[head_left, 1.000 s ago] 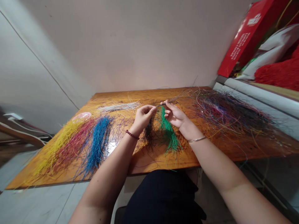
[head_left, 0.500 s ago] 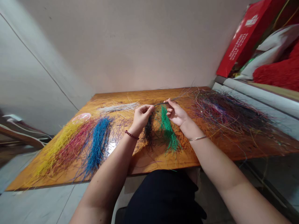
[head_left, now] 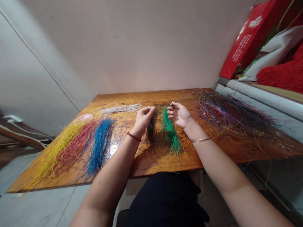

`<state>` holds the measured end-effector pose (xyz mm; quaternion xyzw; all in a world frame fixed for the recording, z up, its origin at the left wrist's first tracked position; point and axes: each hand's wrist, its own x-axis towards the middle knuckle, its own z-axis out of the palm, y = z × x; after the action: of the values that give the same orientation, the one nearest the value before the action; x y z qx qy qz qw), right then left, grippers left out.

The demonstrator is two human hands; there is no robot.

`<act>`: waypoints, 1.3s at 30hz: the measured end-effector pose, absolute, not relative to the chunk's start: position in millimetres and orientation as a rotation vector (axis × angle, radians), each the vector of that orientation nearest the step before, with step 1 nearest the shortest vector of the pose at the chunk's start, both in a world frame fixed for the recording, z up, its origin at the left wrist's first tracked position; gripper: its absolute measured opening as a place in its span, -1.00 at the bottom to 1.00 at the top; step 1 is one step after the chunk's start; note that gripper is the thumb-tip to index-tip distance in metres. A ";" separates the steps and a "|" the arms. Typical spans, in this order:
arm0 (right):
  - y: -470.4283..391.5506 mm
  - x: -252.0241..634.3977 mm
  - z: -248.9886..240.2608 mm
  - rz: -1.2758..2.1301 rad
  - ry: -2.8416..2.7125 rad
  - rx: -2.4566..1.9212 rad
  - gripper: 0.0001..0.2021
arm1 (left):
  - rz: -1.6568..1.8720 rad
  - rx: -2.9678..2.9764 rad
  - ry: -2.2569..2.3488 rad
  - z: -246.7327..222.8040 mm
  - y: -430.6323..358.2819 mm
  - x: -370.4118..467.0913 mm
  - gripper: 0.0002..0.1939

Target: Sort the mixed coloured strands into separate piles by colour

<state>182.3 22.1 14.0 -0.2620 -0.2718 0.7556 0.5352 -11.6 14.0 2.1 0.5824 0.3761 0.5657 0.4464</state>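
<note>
Between my two hands stretches a thin bunch of black wires (head_left: 163, 105), slightly arched above the table. My left hand (head_left: 144, 118) is closed, pinching one end of it between thumb and forefinger. My right hand (head_left: 179, 114) holds the other end with thumb and fingertips, the palm turned partly toward me. Below the left hand lies a bundle of black wires (head_left: 150, 130). A bundle of green wires (head_left: 171, 134) lies below the right hand, with some orange wires (head_left: 186, 142) beside it.
On the wooden table (head_left: 146, 164), white wires (head_left: 121, 108), blue wires (head_left: 100, 142), pink wires (head_left: 75, 145) and yellow wires (head_left: 58, 148) lie to the left. A tangled multicoloured wire pile (head_left: 227, 113) covers the right. A red box (head_left: 243, 41) stands at the upper right.
My right hand has drawn its fingers in around the end of the black wires, and the loose ends that fanned out beyond it no longer show. The left hand stays in place.
</note>
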 end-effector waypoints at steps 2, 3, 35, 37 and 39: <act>19.8 182.6 16.2 1.824 -0.648 -0.575 -0.84 | 1.388 1.426 0.933 2.3 13.6 -11.4 -0.62; 18.7 182.5 17.2 1.825 -0.654 -0.569 -0.83 | 1.383 1.420 0.932 2.6 13.2 -11.3 -0.61; 14.8 207.6 29.9 1.329 -0.875 -0.699 -0.65 | 1.472 1.238 0.966 -1.3 15.9 -11.6 -0.62; 15.4 204.7 28.8 1.358 -0.884 -0.739 -0.64 | 1.482 1.227 0.980 -1.8 16.2 -11.5 -0.62; 17.4 200.7 26.0 1.416 -0.877 -0.759 -0.64 | 1.496 1.216 0.992 -2.4 16.3 -11.2 -0.61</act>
<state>200.7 17.4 26.0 -0.3285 -0.3800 0.6132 0.6097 -11.2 16.3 -2.4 0.4957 0.4044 0.6100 0.4675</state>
